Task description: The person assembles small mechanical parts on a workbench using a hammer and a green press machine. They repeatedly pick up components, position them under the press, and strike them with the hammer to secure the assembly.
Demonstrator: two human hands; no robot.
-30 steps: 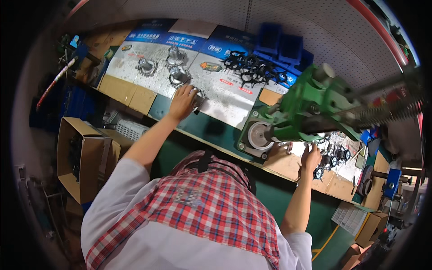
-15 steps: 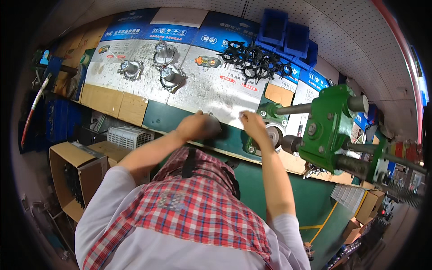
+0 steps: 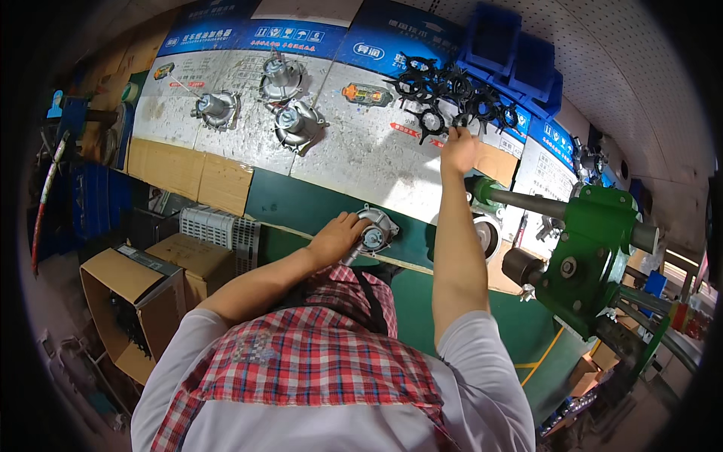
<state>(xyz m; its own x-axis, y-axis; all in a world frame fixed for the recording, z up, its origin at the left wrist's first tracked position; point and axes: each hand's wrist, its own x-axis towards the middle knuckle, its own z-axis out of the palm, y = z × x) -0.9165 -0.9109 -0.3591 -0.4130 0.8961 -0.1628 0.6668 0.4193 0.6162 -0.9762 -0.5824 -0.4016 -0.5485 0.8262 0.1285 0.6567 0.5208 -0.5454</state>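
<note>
At the bench's front edge, my left hand rests with curled fingers over the side of a silver motor housing. This housing is round and cast, with small lugs on its rim and a cylinder in the middle. My right hand is stretched out to the heap of black plastic rings. Its fingertips pinch at a ring on the near edge of that heap; the hand partly hides the grip. Three similar motor units stand farther back to the left: one, another and a third.
A green press with steel shafts stands at the right, close to my right forearm. Blue bins sit behind the rings. Printed cardboard covers the bench. Open cartons and a white plastic crate are below left.
My right hand has moved from near the front of the bench, away from me and rightward, to the black rings. My left hand stays at the housing, which now shows more. The view has shifted.
</note>
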